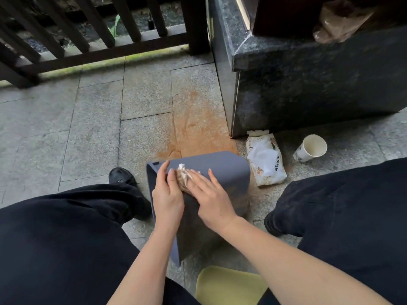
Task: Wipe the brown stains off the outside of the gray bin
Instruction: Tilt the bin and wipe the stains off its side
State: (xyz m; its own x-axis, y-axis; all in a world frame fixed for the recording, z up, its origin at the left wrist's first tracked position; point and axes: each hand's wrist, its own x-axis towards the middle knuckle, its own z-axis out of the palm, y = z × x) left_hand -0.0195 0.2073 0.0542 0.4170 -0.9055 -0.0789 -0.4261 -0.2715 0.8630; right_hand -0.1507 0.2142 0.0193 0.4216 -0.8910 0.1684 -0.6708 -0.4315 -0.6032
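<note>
The gray bin [222,170] lies tipped on its side on the stone floor between my knees, its open mouth facing left. My left hand [167,194] grips the bin's rim and upper side. My right hand [209,194] lies flat on the bin's outer wall with a crumpled white tissue [183,175] under its fingers. The tissue looks brown-stained where it shows between my hands. The wall under my hands is hidden.
A brown powdery spill [198,128] covers the floor tiles beyond the bin. An open tissue pack [265,159] and a tilted paper cup [311,148] lie to the right, by a dark granite block [308,84]. A dark railing [88,40] runs behind. A yellow-green seat [229,285] is below me.
</note>
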